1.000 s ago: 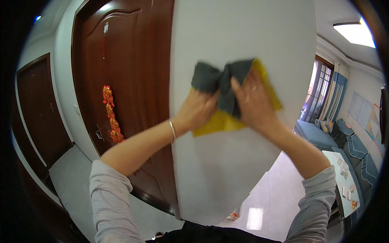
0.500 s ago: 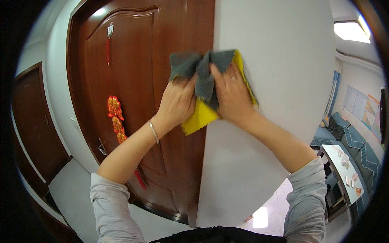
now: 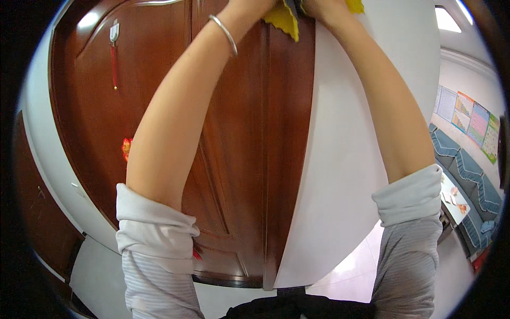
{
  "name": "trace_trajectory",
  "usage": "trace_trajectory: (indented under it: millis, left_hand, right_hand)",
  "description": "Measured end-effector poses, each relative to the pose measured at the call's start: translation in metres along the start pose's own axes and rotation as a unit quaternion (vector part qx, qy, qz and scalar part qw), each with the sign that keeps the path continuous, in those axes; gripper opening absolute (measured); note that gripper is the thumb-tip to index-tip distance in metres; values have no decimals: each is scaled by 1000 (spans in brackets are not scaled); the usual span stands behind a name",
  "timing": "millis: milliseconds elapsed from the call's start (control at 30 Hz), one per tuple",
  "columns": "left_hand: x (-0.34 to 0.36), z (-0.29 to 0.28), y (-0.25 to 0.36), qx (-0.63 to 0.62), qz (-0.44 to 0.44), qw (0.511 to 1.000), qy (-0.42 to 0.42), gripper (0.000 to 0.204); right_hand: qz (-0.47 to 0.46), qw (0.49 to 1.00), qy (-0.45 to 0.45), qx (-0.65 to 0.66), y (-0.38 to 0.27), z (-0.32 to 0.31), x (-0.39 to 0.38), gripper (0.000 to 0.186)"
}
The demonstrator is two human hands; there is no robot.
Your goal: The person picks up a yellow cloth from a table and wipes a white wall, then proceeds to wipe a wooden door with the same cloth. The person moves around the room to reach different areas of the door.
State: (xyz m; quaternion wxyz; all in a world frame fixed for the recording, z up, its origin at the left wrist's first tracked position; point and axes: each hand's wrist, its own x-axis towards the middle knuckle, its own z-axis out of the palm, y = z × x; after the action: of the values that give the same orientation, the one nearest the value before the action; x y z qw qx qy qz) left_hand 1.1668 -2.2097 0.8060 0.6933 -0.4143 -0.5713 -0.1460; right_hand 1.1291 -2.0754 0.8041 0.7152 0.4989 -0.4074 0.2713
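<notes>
At the top edge, my left hand (image 3: 251, 7) and my right hand (image 3: 320, 8) are mostly cut off, their fingers out of view. Both are at a two-sided cloth, yellow (image 3: 284, 25) and dark grey (image 3: 293, 9), high on the brown wooden door (image 3: 239, 149) by its right edge. My bare forearms reach up from rolled, pale striped sleeves, a silver bangle (image 3: 226, 33) on the left wrist. The white wall (image 3: 342, 149) meets the door on the right. A white hanging ornament with a red tassel (image 3: 114, 37) is on the door, and a red decoration (image 3: 126, 149) shows behind my left forearm.
Another dark door (image 3: 42, 212) stands down the hall at left, past a pale tiled floor (image 3: 98, 266). At right, beyond the wall, are a grey-blue sofa (image 3: 475, 196), a low table (image 3: 451, 215) with small items, and charts (image 3: 475, 122) on the far wall.
My hands and the cloth have shifted left from the white wall toward the door and risen to the top edge of the picture. The door now fills more of the view.
</notes>
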Motion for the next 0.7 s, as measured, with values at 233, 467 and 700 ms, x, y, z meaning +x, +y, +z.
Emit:
trace_trajectory:
  millis: [233,467,700]
  left_hand:
    - [-174,4,44,87,-52,995,24,60]
    - [-323,4,136,-17,-228,973,-39,72]
    - [-510,-13,237,19,-434,870,-232,68]
  right_hand:
    - [-1,993,-110,-47,-58,-19,-129,64]
    - [104,968,-229,7,-143,-60,-252,74]
    - [195,910,-358,72,-232,-110,-386,74]
